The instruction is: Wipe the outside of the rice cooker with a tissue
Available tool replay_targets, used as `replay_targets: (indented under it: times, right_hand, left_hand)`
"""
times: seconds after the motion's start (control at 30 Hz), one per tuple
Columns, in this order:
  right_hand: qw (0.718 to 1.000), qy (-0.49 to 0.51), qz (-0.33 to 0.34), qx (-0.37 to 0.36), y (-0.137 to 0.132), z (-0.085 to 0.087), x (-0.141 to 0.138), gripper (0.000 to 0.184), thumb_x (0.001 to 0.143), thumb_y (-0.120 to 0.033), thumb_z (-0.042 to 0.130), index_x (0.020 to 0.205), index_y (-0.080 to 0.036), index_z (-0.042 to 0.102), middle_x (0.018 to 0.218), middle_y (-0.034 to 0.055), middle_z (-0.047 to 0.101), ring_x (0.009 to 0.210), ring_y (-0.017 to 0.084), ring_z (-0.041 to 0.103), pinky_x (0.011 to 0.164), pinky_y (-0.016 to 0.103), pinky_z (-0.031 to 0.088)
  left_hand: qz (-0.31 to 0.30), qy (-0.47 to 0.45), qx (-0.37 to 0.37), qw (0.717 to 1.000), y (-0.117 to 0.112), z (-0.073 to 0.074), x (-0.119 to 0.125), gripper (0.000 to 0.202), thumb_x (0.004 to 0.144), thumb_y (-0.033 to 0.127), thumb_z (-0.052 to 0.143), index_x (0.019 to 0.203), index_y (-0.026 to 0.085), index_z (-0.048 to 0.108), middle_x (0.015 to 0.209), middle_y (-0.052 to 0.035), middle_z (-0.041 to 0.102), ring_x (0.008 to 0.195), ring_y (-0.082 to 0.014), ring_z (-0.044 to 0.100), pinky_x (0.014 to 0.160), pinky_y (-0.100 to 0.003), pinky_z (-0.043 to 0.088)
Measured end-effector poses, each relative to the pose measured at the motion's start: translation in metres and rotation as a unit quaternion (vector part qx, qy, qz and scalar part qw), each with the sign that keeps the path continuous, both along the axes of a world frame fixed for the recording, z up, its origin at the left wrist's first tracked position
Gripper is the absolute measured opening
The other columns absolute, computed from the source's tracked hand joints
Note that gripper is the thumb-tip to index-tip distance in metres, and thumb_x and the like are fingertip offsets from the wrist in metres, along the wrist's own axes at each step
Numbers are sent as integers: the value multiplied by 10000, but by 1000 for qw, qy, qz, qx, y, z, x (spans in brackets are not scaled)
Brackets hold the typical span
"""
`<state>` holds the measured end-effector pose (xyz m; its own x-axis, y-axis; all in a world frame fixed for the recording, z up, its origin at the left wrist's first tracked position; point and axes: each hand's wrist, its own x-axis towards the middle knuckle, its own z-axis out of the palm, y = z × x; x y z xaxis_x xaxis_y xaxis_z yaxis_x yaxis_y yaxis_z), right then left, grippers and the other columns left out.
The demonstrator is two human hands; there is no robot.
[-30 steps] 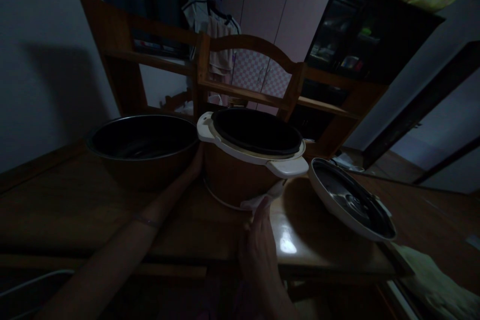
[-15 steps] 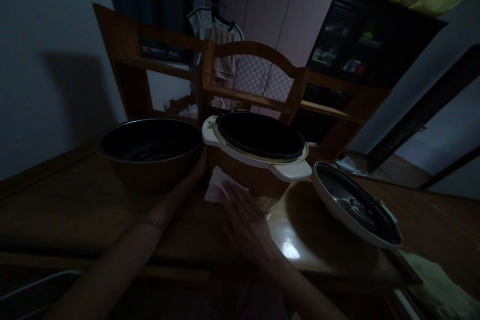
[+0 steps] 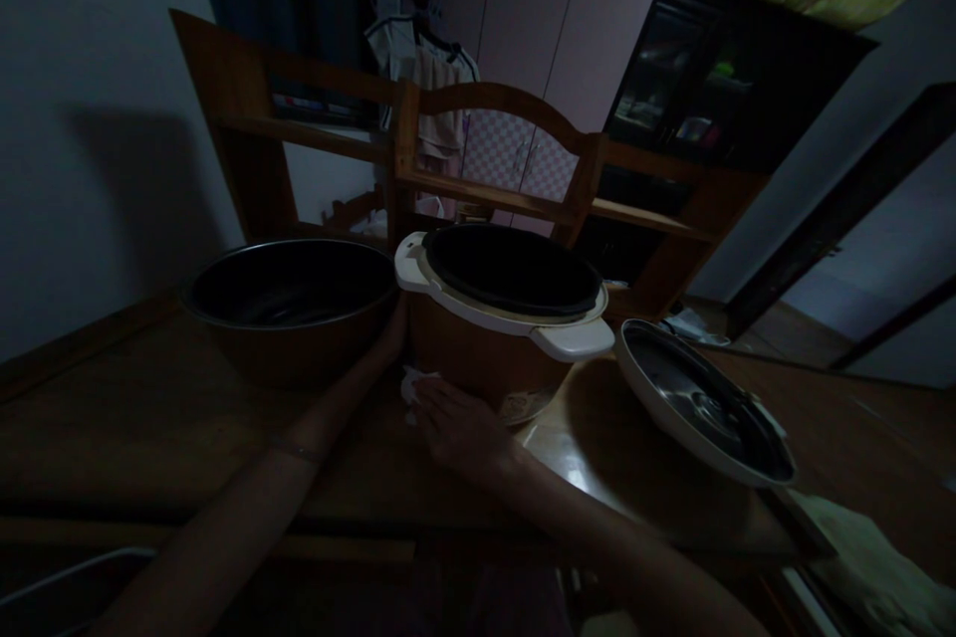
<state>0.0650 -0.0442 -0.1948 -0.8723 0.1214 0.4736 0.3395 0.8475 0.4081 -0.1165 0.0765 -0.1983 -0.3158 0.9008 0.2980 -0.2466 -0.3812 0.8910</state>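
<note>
The rice cooker body (image 3: 478, 348), brown with a white rim and side handles, stands lidless on the wooden desk (image 3: 358, 488). My right hand (image 3: 467, 428) presses a crumpled white tissue (image 3: 410, 390) against its lower front-left side. My left hand (image 3: 394, 333) reaches into the gap between the cooker and a dark inner pot (image 3: 291, 348); it seems to rest on the cooker's left side, but its fingers are hidden in shadow. To the right, the round cooker lid (image 3: 702, 408) lies with its metal inner face up.
A wooden shelf frame (image 3: 493, 98) rises along the desk's back edge. Pale cloth (image 3: 870, 537) lies at the lower right, past the desk corner. Behind stand pink wardrobe doors (image 3: 523, 10) and a dark cabinet (image 3: 747, 90). The room is dim.
My right hand has moved down and left along the cooker's side with the tissue, which is now more bunched up. My left hand stays beside the cooker. The view has shifted slightly.
</note>
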Motion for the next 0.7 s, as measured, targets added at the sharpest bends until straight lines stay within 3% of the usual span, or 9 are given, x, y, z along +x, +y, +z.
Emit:
replay_targets:
  times: [0.17, 0.27, 0.47, 0.7]
  right_hand:
    - [1000, -2, 3, 4, 1, -5, -4, 316, 923, -144, 536, 1150, 55, 628, 1220, 237, 646, 1219, 296, 579, 1155, 403, 385]
    - [999, -20, 26, 9, 0, 0, 7, 286, 920, -121, 536, 1140, 31, 636, 1228, 216, 649, 1237, 275, 568, 1174, 392, 353]
    - [997, -61, 43, -11, -12, 16, 63, 313, 921, -90, 522, 1220, -41, 600, 1286, 151, 635, 1319, 217, 498, 1140, 342, 406]
    - [995, -61, 24, -75, -21, 16, 118, 300, 891, -81, 525, 1169, -40, 629, 1258, 154, 652, 1287, 203, 532, 1128, 353, 431]
  left_hand:
    - [-8, -3, 4, 1000, 7, -9, -3, 610, 886, 625, 407, 1306, 219, 583, 1450, -8, 498, 1404, -215, 375, 1201, -343, 252]
    - [-10, -3, 2, 1000, 8, -9, -4, 611, 888, 614, 417, 1316, 207, 573, 1463, -19, 482, 1399, -217, 383, 1205, -348, 239]
    - [-9, 6, 28, 1000, 4, -5, -4, 571, 910, 573, 411, 1346, 229, 545, 1498, -1, 434, 1417, -198, 349, 1205, -337, 235]
    - [-11, 2, 40, 999, 19, -16, -10, 583, 921, 568, 388, 1368, 221, 526, 1447, -33, 502, 1423, -208, 339, 1211, -383, 227]
